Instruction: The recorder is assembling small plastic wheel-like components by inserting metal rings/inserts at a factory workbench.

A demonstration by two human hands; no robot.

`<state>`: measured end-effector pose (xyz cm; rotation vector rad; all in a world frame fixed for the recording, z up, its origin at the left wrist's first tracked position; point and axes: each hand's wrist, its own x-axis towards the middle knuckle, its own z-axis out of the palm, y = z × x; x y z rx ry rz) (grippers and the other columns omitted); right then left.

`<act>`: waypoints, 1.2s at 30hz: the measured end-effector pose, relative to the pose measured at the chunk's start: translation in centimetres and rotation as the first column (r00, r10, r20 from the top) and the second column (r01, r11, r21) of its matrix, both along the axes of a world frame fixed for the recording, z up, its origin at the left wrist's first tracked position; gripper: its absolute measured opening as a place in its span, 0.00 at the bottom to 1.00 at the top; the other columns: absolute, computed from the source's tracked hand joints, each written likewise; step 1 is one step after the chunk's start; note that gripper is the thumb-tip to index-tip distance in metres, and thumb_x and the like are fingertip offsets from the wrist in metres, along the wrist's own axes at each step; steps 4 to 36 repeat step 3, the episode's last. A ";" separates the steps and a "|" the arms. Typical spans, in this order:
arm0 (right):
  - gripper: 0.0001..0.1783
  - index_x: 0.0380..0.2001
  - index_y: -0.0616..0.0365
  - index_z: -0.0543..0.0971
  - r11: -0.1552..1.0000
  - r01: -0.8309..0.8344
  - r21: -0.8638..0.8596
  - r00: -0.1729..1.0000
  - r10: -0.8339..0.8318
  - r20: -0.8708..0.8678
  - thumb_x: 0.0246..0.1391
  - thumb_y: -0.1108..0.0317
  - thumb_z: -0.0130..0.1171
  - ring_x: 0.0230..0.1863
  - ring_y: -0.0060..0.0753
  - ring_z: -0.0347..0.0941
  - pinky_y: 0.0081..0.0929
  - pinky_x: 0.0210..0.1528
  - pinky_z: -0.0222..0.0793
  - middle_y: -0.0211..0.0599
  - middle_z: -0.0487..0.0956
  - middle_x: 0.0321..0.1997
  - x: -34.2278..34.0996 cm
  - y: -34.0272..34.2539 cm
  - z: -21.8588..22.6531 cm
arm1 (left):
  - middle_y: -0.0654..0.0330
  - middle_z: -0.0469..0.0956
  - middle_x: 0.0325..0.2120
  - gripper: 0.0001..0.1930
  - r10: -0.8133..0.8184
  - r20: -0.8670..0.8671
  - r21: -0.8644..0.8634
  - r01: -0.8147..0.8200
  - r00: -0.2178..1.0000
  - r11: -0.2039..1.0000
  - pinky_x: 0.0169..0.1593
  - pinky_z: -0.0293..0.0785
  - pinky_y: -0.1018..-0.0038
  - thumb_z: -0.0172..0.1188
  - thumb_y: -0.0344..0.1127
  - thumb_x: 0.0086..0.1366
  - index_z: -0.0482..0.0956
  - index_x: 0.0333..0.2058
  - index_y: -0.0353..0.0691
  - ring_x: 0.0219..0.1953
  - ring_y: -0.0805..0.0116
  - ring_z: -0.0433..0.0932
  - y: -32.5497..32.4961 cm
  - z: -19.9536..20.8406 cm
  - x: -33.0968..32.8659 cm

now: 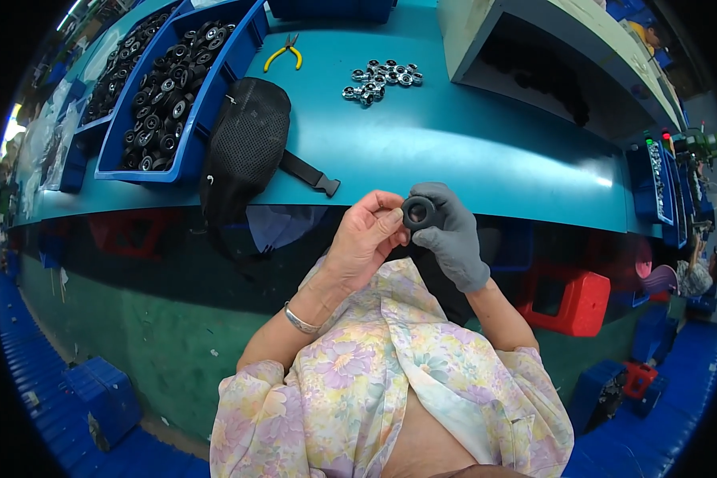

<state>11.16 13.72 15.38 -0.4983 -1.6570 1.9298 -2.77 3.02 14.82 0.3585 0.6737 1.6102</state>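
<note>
Just in front of the bench edge, my right hand [452,243] in a grey glove pinches a small black wheel-like ring [418,212] with a hole in its middle. The bare fingertips of my left hand [368,239] press together against the ring's left side. Whether a smaller piece sits between those fingertips is hidden. Farther off on the bench lies a cluster of shiny metal parts with dark centres [381,80]. Yellow-handled pliers [285,54] rest to the left of them, jaws pointing away.
A blue bin [184,163] full of black wheels stands at left on the teal bench [454,159]. Beside it lies a black mesh bag [251,135] with a buckled strap. A pale open-fronted box [534,88] sits at back right. Under the bench is a red stool [585,303].
</note>
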 end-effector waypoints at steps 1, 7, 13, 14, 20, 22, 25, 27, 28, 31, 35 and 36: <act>0.30 0.53 0.57 0.72 1.000 0.000 0.001 1.000 0.000 -0.002 0.42 0.76 0.67 0.49 0.25 0.71 0.25 0.52 0.70 0.32 0.71 0.50 0.1 0.0 0.0 | 0.61 0.77 0.37 0.11 0.000 -0.002 0.001 0.000 1.000 1.000 0.41 0.73 0.77 0.55 0.34 0.69 0.69 0.46 0.36 0.36 0.75 0.75 -0.1 -0.2 0.0; 0.28 0.53 0.51 0.72 0.906 0.036 0.422 0.994 -0.078 0.083 0.47 0.74 0.65 0.50 0.32 0.72 0.29 0.53 0.70 0.38 0.70 0.55 0.4 -0.2 -0.1 | 0.61 0.78 0.37 0.12 0.094 -0.098 0.047 -0.090 0.991 0.995 0.43 0.74 0.77 0.56 0.33 0.68 0.69 0.47 0.36 0.35 0.74 0.76 -0.3 -0.5 0.2; 0.28 0.53 0.51 0.72 0.906 0.036 0.422 0.994 -0.078 0.083 0.47 0.74 0.65 0.50 0.32 0.72 0.29 0.53 0.70 0.38 0.70 0.55 0.4 -0.2 -0.1 | 0.61 0.78 0.37 0.12 0.094 -0.098 0.047 -0.090 0.991 0.995 0.43 0.74 0.77 0.56 0.33 0.68 0.69 0.47 0.36 0.35 0.74 0.76 -0.3 -0.5 0.2; 0.28 0.53 0.51 0.72 0.906 0.036 0.422 0.994 -0.078 0.083 0.47 0.74 0.65 0.50 0.32 0.72 0.29 0.53 0.70 0.38 0.70 0.55 0.4 -0.2 -0.1 | 0.61 0.78 0.37 0.12 0.094 -0.098 0.047 -0.090 0.991 0.995 0.43 0.74 0.77 0.56 0.33 0.68 0.69 0.47 0.36 0.35 0.74 0.76 -0.3 -0.5 0.2; 0.28 0.53 0.51 0.72 0.906 0.036 0.422 0.994 -0.078 0.083 0.47 0.74 0.65 0.50 0.32 0.72 0.29 0.53 0.70 0.38 0.70 0.55 0.4 -0.2 -0.1 | 0.61 0.78 0.37 0.12 0.094 -0.098 0.047 -0.090 0.991 0.995 0.43 0.74 0.77 0.56 0.33 0.68 0.69 0.47 0.36 0.35 0.74 0.76 -0.3 -0.5 0.2; 0.28 0.53 0.51 0.72 0.906 0.036 0.422 0.994 -0.078 0.083 0.47 0.74 0.65 0.50 0.32 0.72 0.29 0.53 0.70 0.38 0.70 0.55 0.4 -0.2 -0.1 | 0.61 0.78 0.37 0.12 0.094 -0.098 0.047 -0.090 0.991 0.995 0.43 0.74 0.77 0.56 0.33 0.68 0.69 0.47 0.36 0.35 0.74 0.76 -0.3 -0.5 0.2; 0.28 0.53 0.51 0.72 0.906 0.036 0.422 0.994 -0.078 0.083 0.47 0.74 0.65 0.50 0.32 0.72 0.29 0.53 0.70 0.38 0.70 0.55 0.4 -0.2 -0.1 | 0.61 0.78 0.37 0.12 0.094 -0.098 0.047 -0.090 0.991 0.995 0.43 0.74 0.77 0.56 0.33 0.68 0.69 0.47 0.36 0.35 0.74 0.76 -0.3 -0.5 0.2; 0.28 0.53 0.51 0.72 0.906 0.036 0.422 0.994 -0.078 0.083 0.47 0.74 0.65 0.50 0.32 0.72 0.29 0.53 0.70 0.38 0.70 0.55 0.4 -0.2 -0.1 | 0.61 0.78 0.37 0.12 0.094 -0.098 0.047 -0.090 0.991 0.995 0.43 0.74 0.77 0.56 0.33 0.68 0.69 0.47 0.36 0.35 0.74 0.76 -0.3 -0.5 0.2; 0.28 0.53 0.51 0.72 0.906 0.036 0.422 0.994 -0.078 0.083 0.47 0.74 0.65 0.50 0.32 0.72 0.29 0.53 0.70 0.38 0.70 0.55 0.4 -0.2 -0.1 | 0.61 0.78 0.37 0.12 0.094 -0.098 0.047 -0.090 0.991 0.995 0.43 0.74 0.77 0.56 0.33 0.68 0.69 0.47 0.36 0.35 0.74 0.76 -0.3 -0.5 0.2; 0.28 0.53 0.51 0.72 0.906 0.036 0.422 0.994 -0.078 0.083 0.47 0.74 0.65 0.50 0.32 0.72 0.29 0.53 0.70 0.38 0.70 0.55 0.4 -0.2 -0.1 | 0.61 0.78 0.37 0.12 0.094 -0.098 0.047 -0.090 0.991 0.995 0.43 0.74 0.77 0.56 0.33 0.68 0.69 0.47 0.36 0.35 0.74 0.76 -0.3 -0.5 0.2; 0.28 0.53 0.51 0.72 0.906 0.036 0.422 0.994 -0.078 0.083 0.47 0.74 0.65 0.50 0.32 0.72 0.29 0.53 0.70 0.38 0.70 0.55 0.4 -0.2 -0.1 | 0.61 0.78 0.37 0.12 0.094 -0.098 0.047 -0.090 0.991 0.995 0.43 0.74 0.77 0.56 0.33 0.68 0.69 0.47 0.36 0.35 0.74 0.76 -0.3 -0.5 0.2; 0.28 0.53 0.51 0.72 0.906 0.036 0.422 0.994 -0.078 0.083 0.47 0.74 0.65 0.50 0.32 0.72 0.29 0.53 0.70 0.38 0.70 0.55 0.4 -0.2 -0.1 | 0.61 0.78 0.37 0.12 0.094 -0.098 0.047 -0.090 0.991 0.995 0.43 0.74 0.77 0.56 0.33 0.68 0.69 0.47 0.36 0.35 0.74 0.76 -0.3 -0.5 0.2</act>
